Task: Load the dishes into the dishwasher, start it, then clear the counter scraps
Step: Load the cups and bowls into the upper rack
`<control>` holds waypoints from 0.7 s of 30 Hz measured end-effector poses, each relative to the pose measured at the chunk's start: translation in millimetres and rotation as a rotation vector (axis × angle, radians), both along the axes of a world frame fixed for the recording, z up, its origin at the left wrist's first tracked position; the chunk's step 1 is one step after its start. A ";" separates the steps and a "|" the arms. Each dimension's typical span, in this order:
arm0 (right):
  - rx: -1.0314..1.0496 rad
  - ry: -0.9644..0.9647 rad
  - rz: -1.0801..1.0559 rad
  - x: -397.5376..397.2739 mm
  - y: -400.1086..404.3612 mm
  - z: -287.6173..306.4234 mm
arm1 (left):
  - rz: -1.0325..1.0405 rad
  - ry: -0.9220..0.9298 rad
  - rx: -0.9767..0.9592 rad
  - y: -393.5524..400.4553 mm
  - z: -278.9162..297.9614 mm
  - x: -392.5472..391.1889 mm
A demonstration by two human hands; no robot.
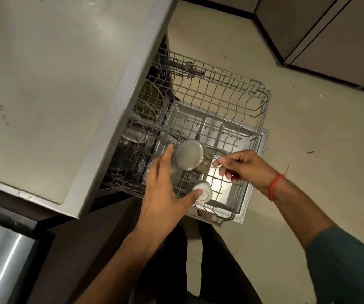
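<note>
Landmark: I'm taking the pulled-out upper rack [231,102] as my reference, a grey wire basket drawn out from under the countertop [45,84], over the open dishwasher door [251,172].
Steel cup: there it is, a steel cup [189,155] upside down in the near half of the rack, its flat round base facing up at me.
White cup: a small white cup [205,193] sits at the rack's near edge, just nearer me than the steel cup, bottom up, with a thin gold ring showing.
Left hand: my left hand [167,189] is spread flat over the near-left part of the rack, fingers straight and loose; the forefinger reaches up beside the steel cup and the thumb tip lies against the white cup. It grasps nothing.
Right hand: my right hand [242,170] hovers over the rack's near-right side, fingers curled inward with the tips drawn together just right of the steel cup. Whether they pinch something I cannot tell; the glare off the door hides it.
Wrist: a red thread band [274,186] circles the right wrist, and a teal sleeve [347,266] covers the forearm.
Lower rack: further in under the countertop, beneath the upper rack, I make out plates [132,137] standing in shadow.
Floor: pale tiles [308,150] lie beyond the rack's far side.
</note>
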State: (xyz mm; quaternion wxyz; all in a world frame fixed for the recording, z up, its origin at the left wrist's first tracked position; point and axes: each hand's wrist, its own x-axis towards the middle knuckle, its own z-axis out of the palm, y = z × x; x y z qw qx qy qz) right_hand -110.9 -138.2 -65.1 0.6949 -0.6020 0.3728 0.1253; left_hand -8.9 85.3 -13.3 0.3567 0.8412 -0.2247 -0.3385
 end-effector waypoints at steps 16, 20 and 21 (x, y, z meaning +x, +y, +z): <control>-0.095 0.247 -0.116 71.0 -59.9 -152.8 | 0.009 0.090 0.081 -2.0 -25.8 -29.8; -0.072 0.265 -0.109 68.7 -65.0 -163.1 | 0.002 0.099 0.074 -5.9 -30.8 -34.2; -0.091 0.281 -0.083 67.6 -65.5 -165.9 | 0.001 0.098 0.078 -6.7 -32.2 -34.8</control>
